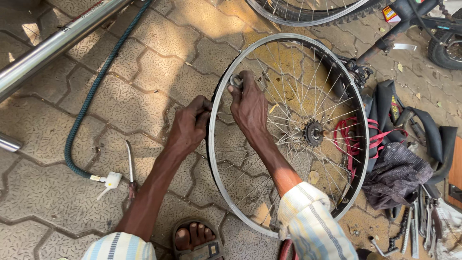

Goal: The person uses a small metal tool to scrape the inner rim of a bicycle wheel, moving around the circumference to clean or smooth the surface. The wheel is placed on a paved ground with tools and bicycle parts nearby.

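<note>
The bare bicycle wheel stands on the paving directly in front of the person, hub sprocket to the right of both hands. The right hand, inside the rim, pinches a small round spoke tool at the rim's upper-left arc. The left hand, outside the rim, is curled shut with fingertips at the rim edge.

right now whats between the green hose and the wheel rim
In the head view, the left hand and forearm lie between the green hose and the wheel rim, over paving.
</note>
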